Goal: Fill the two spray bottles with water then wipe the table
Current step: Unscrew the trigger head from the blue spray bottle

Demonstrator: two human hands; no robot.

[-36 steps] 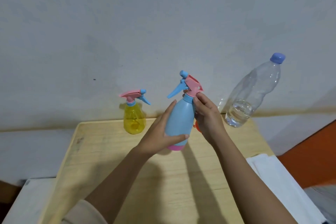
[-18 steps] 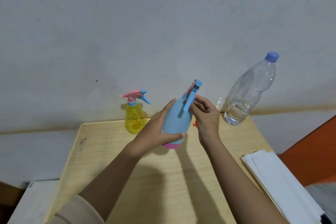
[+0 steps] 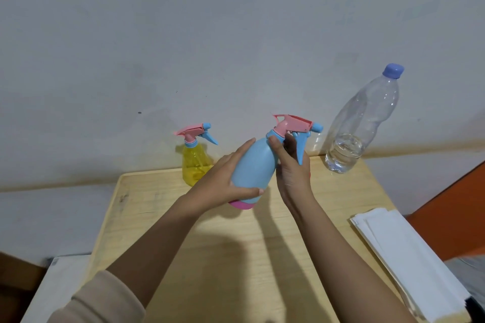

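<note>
Fingers (image 3: 274, 145) of the right hand (image 3: 292, 176) are curled round the neck of the blue spray bottle (image 3: 252, 168), pinching the collar just under its pink spray head (image 3: 292, 123). The trigger hangs down in front of the palm. This is judged to be a twisting grip, set at the collar because that is where the head unscrews.

The left hand (image 3: 223, 183) wraps the body of the bottle from the side, thumb across the lower front and forefinger laid up along the shoulder. Its likely purpose is to brace the body so that only the head turns.

The bottle is held above the table (image 3: 236, 270), tilted with its head leaning away and to the right, its pink base just clear of the wood. No gap shows at the neck, so the head is judged not yet off. The body is opaque and its fill level cannot be told.

The yellow spray bottle (image 3: 195, 162) stands upright at the back edge of the table, head on and untouched. The water bottle (image 3: 364, 123) stands at the back right corner, capped, with water only in its lower part. It is near the right hand and is the evident source for filling. White folded sheets (image 3: 409, 257), cloth or paper, lie at the right edge, well apart from the bottles. They are presumably set aside for the wiping.
</note>
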